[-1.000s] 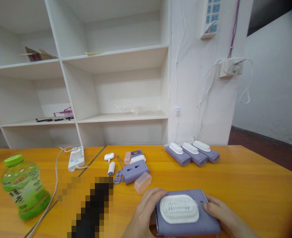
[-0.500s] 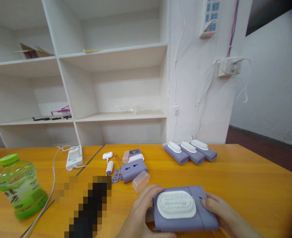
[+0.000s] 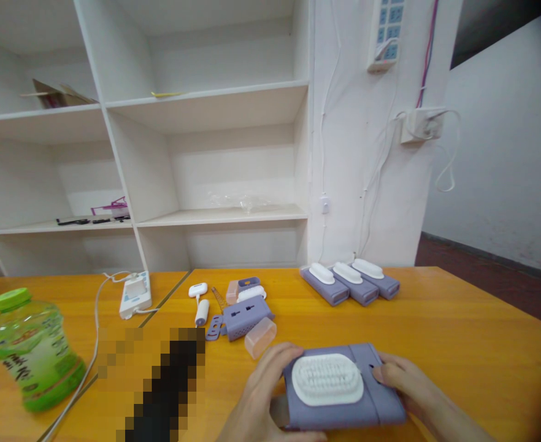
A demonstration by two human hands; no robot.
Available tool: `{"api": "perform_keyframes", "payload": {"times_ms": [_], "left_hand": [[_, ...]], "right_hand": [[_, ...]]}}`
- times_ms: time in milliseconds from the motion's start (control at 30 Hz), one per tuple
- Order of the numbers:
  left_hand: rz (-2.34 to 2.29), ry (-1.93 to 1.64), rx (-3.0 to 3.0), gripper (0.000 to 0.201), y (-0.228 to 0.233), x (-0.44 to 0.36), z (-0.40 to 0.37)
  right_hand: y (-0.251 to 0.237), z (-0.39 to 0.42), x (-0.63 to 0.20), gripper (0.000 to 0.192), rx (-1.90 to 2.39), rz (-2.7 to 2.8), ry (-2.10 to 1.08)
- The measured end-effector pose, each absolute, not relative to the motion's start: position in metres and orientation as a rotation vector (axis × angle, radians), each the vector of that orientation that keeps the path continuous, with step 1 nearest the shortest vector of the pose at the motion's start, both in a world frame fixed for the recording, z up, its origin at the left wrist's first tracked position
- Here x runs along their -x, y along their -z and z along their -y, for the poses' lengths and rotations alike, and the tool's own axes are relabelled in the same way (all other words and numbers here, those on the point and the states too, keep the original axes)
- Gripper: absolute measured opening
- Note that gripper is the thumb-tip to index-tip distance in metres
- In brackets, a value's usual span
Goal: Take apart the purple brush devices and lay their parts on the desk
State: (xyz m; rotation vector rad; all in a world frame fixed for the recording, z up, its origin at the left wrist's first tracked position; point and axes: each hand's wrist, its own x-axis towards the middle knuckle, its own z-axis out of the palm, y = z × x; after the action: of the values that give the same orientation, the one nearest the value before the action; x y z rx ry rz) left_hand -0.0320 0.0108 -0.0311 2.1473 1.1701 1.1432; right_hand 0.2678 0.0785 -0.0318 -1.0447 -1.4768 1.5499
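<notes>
1. Head view: the left hand (image 3: 257, 399), widely curled, clasps the left end of the purple case (image 3: 372, 402); the right hand (image 3: 406, 380) clamps its right end, thumb on top, nearer than the loose parts (image 3: 245, 316).
2. Even, light pressure should keep it steady.

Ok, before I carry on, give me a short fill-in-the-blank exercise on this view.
The left hand and right hand hold a purple case with a ____ oval pad.
Farther back on the table, ____ similar cases lie side by side.
The bottle has a ____ cap.
The translucent cover nearest the hands is closer to the ____ hand.
Missing words: white; three; green; left.
</notes>
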Motion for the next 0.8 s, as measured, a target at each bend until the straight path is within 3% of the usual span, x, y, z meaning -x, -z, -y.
{"api": "perform_keyframes", "payload": {"times_ms": [433, 800], "left_hand": [[-1.155, -1.104, -2.140, 0.092, 0.012, 0.024, -0.006], [-1.153, -1.125, -1.813, 0.082, 0.024, 0.022, -0.007]], "right_hand": [[0.051, -0.085, -0.271, 0.078, 1.056, 1.443, -1.850], [0.048, -0.066, -0.269, 0.095, 1.332, 1.407, -1.421]]}}
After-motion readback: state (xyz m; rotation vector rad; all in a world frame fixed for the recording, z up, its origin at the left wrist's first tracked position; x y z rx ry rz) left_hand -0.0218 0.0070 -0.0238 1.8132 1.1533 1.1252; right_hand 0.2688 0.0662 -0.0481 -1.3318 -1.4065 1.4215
